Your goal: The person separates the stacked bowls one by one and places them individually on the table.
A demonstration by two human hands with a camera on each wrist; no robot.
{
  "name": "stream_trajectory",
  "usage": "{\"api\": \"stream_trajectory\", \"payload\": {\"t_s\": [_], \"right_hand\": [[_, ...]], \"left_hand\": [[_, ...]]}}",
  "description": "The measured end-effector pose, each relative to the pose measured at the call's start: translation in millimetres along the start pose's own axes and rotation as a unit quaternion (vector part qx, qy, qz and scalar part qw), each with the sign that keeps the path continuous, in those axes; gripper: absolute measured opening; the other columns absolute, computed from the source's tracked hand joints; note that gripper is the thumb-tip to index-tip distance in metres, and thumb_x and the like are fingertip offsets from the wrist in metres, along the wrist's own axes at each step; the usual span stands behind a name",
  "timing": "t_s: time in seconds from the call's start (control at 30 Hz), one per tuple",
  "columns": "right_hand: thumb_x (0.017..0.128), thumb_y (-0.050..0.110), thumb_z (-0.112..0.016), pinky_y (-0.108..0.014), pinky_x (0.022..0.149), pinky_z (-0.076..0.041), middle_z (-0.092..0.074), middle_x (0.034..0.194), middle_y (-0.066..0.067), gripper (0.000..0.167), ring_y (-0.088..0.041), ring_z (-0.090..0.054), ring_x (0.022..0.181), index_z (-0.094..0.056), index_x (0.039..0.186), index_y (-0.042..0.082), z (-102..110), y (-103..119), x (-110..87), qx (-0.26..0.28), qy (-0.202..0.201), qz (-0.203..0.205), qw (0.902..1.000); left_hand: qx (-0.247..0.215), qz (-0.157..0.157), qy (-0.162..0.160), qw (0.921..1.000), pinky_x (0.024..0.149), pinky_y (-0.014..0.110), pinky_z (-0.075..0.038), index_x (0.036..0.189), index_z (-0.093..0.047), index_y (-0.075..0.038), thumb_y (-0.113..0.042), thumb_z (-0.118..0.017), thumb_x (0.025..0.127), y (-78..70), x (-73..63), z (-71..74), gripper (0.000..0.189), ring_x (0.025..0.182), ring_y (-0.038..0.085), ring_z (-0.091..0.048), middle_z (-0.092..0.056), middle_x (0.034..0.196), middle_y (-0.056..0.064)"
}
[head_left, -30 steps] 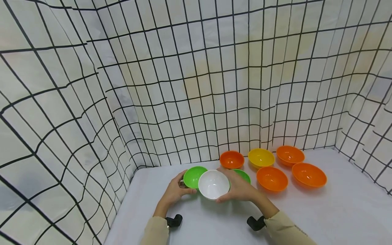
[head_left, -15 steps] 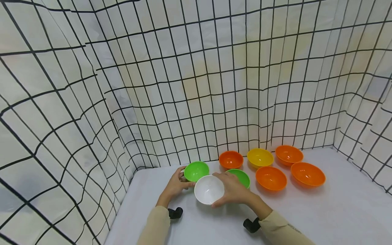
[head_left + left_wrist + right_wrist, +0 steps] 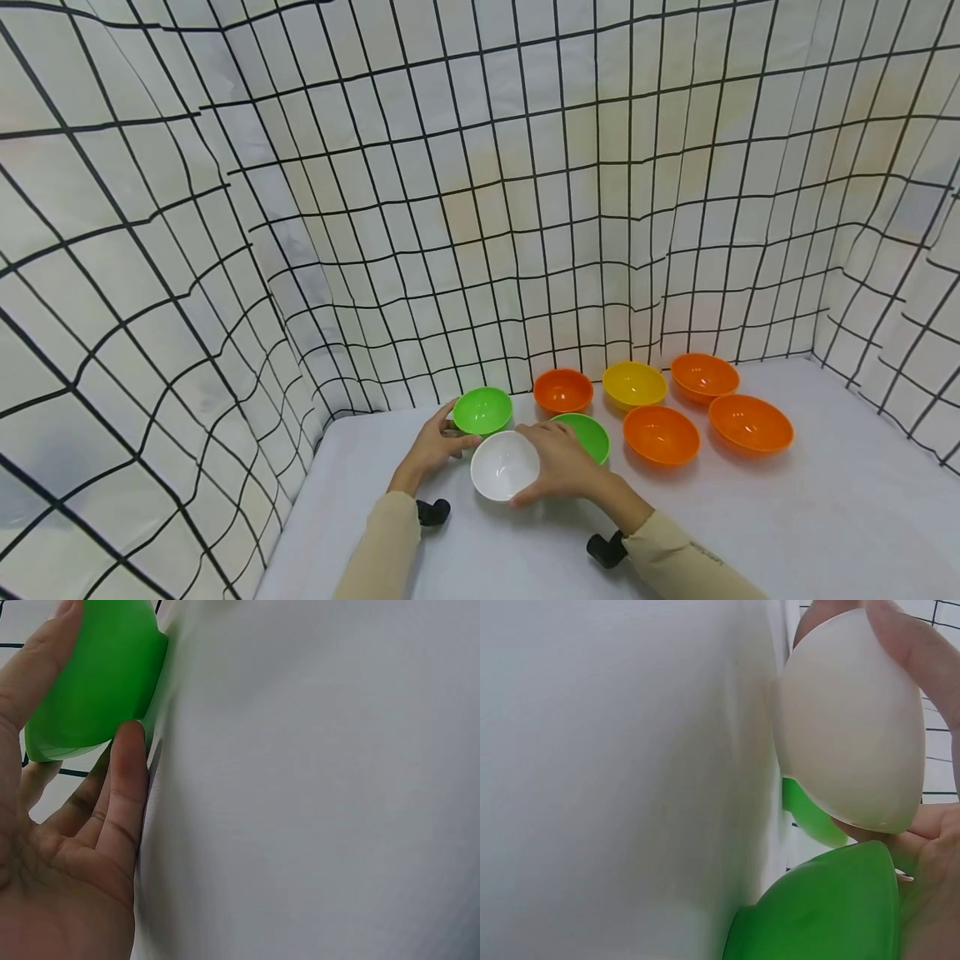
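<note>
My right hand [image 3: 558, 462] grips the white bowl [image 3: 504, 468] by its right side, the thumb at the near rim and the fingers at the far rim. In the right wrist view the white bowl [image 3: 851, 724] is close to the tabletop; I cannot tell whether it touches. My left hand [image 3: 431, 448] holds a green bowl [image 3: 482, 411] from the left, thumb in front and fingers around its side. The left wrist view shows this green bowl [image 3: 105, 675] between thumb and fingers. Another green bowl [image 3: 588, 437] stands behind my right hand, partly hidden by it.
Along the back stand a dark orange bowl [image 3: 562, 392], a yellow bowl [image 3: 634, 385] and an orange bowl [image 3: 703, 377]. Nearer on the right are two more orange bowls, one [image 3: 661, 435] beside the other [image 3: 750, 424]. White walls with black grid lines [image 3: 525, 208] enclose the white table [image 3: 810, 525].
The left green bowl has moved back, away from me, with my left hand. My right hand has brought the white bowl left and nearer, so the two bowls overlap less in view.
</note>
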State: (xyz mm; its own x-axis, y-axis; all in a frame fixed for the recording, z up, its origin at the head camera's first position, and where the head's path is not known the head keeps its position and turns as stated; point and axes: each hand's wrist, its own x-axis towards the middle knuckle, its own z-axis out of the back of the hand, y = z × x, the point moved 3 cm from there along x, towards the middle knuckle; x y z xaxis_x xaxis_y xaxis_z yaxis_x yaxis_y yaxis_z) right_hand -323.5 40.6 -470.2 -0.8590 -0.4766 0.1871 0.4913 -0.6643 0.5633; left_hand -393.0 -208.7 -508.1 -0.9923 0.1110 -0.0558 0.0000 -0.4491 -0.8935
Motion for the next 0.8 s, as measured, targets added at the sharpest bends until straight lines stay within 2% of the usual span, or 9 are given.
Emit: {"api": "stream_trajectory", "payload": {"t_s": [0.17,0.33,0.57,0.8], "right_hand": [[0.058,0.061,-0.094,-0.067,0.119,-0.030,-0.063,0.140,-0.010,0.107,-0.036,-0.047,0.136,-0.055,0.144,0.012,-2.9,-0.2,2.3,-0.024,0.010,-0.002,0.9997],[0.060,0.063,-0.092,-0.070,0.121,-0.024,-0.059,0.143,-0.013,0.109,-0.040,-0.042,0.140,-0.051,0.148,0.013,-4.2,-0.5,3.8,-0.034,0.024,-0.017,0.9990],[0.063,0.072,-0.086,-0.066,0.124,-0.022,-0.059,0.144,-0.012,0.111,-0.036,-0.041,0.142,-0.049,0.149,0.013,-6.6,-1.7,7.0,-0.066,0.036,-0.018,0.9970],[0.063,0.075,-0.084,-0.063,0.125,-0.023,-0.061,0.142,-0.012,0.112,-0.033,-0.045,0.139,-0.050,0.147,0.010,-9.0,0.1,9.9,-0.089,0.028,-0.007,0.9956]], "left_hand": [[0.000,0.000,0.012,0.9999,0.073,0.028,-0.053,0.163,-0.028,-0.023,-0.037,-0.087,0.081,-0.3,-1.8,0.2,0.102,0.082,0.020,-0.065,-0.064,0.125,0.018],[-0.015,-0.008,0.024,0.9996,0.080,0.032,-0.058,0.163,-0.029,-0.023,-0.034,-0.082,0.087,0.6,-3.0,0.9,0.093,0.089,0.021,-0.066,-0.064,0.130,0.019],[-0.031,-0.007,0.036,0.9989,0.088,0.036,-0.059,0.161,-0.033,-0.028,-0.034,-0.075,0.093,2.3,-3.8,2.0,0.080,0.096,0.019,-0.068,-0.063,0.137,0.017],[-0.050,-0.011,0.043,0.9978,0.090,0.036,-0.061,0.162,-0.031,-0.025,-0.029,-0.071,0.097,3.8,-2.4,1.0,0.076,0.099,0.018,-0.067,-0.063,0.138,0.019]]}}
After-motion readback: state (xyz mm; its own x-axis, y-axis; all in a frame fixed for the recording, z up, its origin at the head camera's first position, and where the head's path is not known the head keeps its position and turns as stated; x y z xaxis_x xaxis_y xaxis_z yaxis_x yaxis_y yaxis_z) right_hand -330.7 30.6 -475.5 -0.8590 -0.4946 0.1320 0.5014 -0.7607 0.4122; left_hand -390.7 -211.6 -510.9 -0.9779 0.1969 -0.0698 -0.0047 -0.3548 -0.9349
